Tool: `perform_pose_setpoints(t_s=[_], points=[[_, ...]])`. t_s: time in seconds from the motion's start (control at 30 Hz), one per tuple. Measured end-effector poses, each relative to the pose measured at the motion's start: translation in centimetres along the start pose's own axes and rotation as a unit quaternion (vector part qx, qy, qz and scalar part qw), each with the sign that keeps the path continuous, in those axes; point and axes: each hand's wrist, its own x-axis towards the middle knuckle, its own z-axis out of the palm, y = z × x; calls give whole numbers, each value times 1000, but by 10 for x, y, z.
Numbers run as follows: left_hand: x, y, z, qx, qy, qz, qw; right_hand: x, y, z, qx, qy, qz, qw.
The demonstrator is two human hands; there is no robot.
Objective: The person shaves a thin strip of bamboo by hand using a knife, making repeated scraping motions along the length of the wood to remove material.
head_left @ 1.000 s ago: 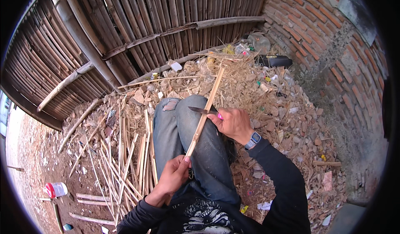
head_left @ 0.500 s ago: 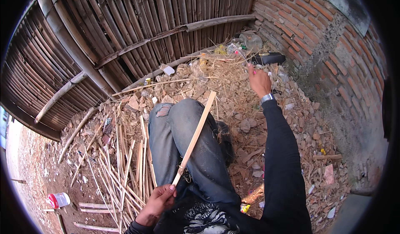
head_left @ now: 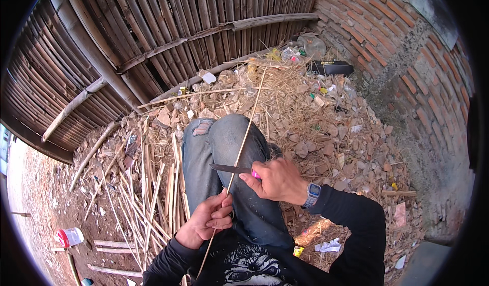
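I sit with my knees in torn blue jeans (head_left: 224, 148) pointing away from me. My left hand (head_left: 206, 220) grips a thin, long bamboo strip (head_left: 245, 133) that runs from my lap up over my knee toward the straw heap. My right hand (head_left: 277, 179), with a wristwatch on it, holds a knife (head_left: 229, 168) by its pink handle. The dark blade lies across the strip just above my left hand and points left.
Several split bamboo strips (head_left: 153, 189) lie on the ground at my left. A heap of straw and shavings (head_left: 290, 97) with litter sits ahead. A bamboo wall (head_left: 153, 36) stands behind it and a brick wall (head_left: 402, 67) on the right. A red-and-white container (head_left: 69, 236) lies lower left.
My right hand came back from reaching toward the far straw heap and now holds the knife against the strip. The strip in my left hand is now much thinner.
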Motion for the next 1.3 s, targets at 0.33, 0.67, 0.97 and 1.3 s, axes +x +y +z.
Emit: perform_pose_setpoints(t_s=[0.33, 0.67, 0.97, 1.3], points=[[-27, -14, 15, 60, 94, 48, 993, 60, 76, -16, -76, 94, 92, 988], [-72, -43, -41, -59, 18, -43, 997, 88, 234, -52, -83, 242, 255, 933], [-20, -8, -27, -147, -123, -69, 979, 31, 35, -23, 50, -11, 51, 997], [-21, -9, 6, 19, 75, 6, 997, 17, 27, 6, -41, 27, -4, 999]])
